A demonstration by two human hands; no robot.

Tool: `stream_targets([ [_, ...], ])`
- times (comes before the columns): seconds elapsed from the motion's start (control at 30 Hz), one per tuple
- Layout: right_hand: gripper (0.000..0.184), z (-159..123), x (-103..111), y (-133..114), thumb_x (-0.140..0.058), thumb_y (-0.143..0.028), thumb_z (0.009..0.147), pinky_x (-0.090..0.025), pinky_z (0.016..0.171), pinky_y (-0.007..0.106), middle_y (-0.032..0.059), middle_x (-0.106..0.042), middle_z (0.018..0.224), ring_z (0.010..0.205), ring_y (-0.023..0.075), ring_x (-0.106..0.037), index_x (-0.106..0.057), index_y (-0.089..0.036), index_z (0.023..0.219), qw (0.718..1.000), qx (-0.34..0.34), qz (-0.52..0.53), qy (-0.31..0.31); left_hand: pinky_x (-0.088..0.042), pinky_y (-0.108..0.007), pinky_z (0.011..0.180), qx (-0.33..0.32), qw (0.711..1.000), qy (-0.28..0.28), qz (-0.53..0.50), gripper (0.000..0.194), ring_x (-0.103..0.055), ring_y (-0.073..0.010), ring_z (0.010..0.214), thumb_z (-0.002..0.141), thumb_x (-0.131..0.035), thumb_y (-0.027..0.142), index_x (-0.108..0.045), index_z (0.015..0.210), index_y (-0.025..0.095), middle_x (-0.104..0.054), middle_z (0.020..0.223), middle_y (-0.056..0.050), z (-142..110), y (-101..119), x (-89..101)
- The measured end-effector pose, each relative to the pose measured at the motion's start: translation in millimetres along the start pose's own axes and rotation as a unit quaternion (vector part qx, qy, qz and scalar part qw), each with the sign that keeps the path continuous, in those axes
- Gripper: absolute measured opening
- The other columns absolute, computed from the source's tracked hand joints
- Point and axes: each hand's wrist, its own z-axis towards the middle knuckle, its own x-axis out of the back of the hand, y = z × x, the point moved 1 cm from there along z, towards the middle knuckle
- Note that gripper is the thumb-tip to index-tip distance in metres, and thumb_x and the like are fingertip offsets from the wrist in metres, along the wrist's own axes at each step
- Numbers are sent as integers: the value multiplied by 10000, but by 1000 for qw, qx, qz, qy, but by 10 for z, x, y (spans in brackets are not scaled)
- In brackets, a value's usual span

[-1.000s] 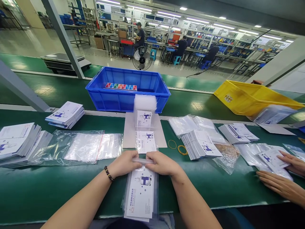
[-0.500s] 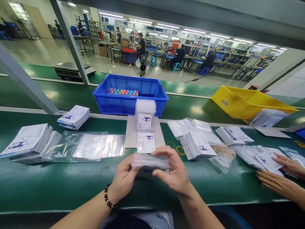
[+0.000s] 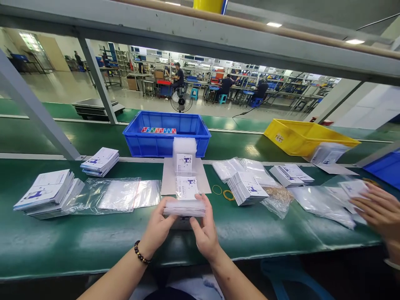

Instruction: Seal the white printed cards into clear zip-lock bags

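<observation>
Both hands grip a stack of bagged booklets (image 3: pixel 185 207), seen edge-on low over the green work surface. My left hand (image 3: pixel 157 229) wears a beaded bracelet and closes on the stack's left end. At the right end, the fingers and thumb of my right hand (image 3: pixel 204 233) are wrapped round it. Just beyond lies a bagged booklet (image 3: pixel 186 188) with a purple print, on a grey card sheet (image 3: pixel 203 180). Behind it, a pile of clear-bagged booklets (image 3: pixel 184 161) leans against the blue bin (image 3: pixel 153 146). Yellow rubber bands (image 3: pixel 228 195) lie right of the card.
Booklet stacks (image 3: pixel 46 187) and clear zip bags (image 3: pixel 120 195) lie at left. To the right are another booklet stack (image 3: pixel 248 187), more plastic bags (image 3: pixel 228 168) and a yellow bin (image 3: pixel 300 135). A co-worker's hands (image 3: pixel 379 208) handle a booklet at far right.
My right hand has drawn in from a loose spread to grip the stack's right end, and the stack now sits level. The co-worker's hands have lifted a booklet. The view has shifted.
</observation>
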Motion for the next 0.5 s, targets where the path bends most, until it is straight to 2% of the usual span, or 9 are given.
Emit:
stream_targets([
  [0.13, 662, -14, 39, -4, -456, -229, 815, -289, 1039, 414, 117, -321, 1367, 1256, 214, -336, -97, -206, 1371, 1000, 14, 14, -8, -410, -245, 670, -5, 999, 33, -37, 177, -511, -160, 723, 660, -575, 241, -549, 820, 170, -574, 751, -9, -46, -112, 4],
  [0.2, 714, -14, 70, 74, -584, -240, 726, -342, 997, 415, 110, -403, 1315, 1184, 235, -425, -227, -206, 1343, 1000, -16, 13, -17, -398, -232, 630, -25, 998, 43, -44, 115, -493, -150, 683, 657, -555, 211, -562, 764, 168, -559, 705, 1, -88, -168, -18],
  [0.27, 567, -6, 92, 174, -673, -243, 632, -422, 913, 407, 81, -570, 1138, 1027, 248, -546, -494, -197, 1168, 996, -65, 12, -54, -391, -227, 617, -36, 997, 37, -56, 88, -485, -147, 671, 666, -550, 202, -571, 744, 167, -553, 692, 4, -142, -192, -71],
  [0.33, 293, 4, 110, 258, -690, -271, 614, -487, 798, 389, 43, -669, 886, 840, 236, -614, -642, -189, 890, 990, -106, 24, -86, -388, -225, 606, -37, 996, 25, -74, 69, -480, -143, 659, 680, -552, 209, -572, 733, 169, -544, 681, 5, -189, -165, -135],
  [0.4, 163, 19, 142, 303, -672, -309, 641, -511, 722, 373, 23, -684, 757, 733, 221, -627, -667, -194, 756, 988, -118, 50, -90, -391, -228, 604, -45, 996, -10, -79, 67, -483, -144, 660, 698, -556, 233, -569, 702, 167, -540, 687, -3, -184, -87, -171],
  [0.47, 170, 46, 199, 316, -672, -313, 648, -506, 749, 379, 22, -697, 797, 759, 223, -632, -680, -208, 783, 989, -110, 70, -73, -411, -246, 645, -59, 992, -88, -62, 110, -513, -164, 721, 702, -577, 267, -584, 743, 165, -562, 762, -27, -73, 17, -145],
  [0.5, 191, 65, 235, 316, -677, -304, 644, -497, 779, 387, 24, -701, 836, 792, 229, -633, -684, -215, 813, 990, -105, 77, -62, -422, -263, 695, -65, 988, -135, -44, 163, -529, -183, 790, 703, -584, 276, -593, 825, 167, -575, 842, -46, 32, 65, -105],
])
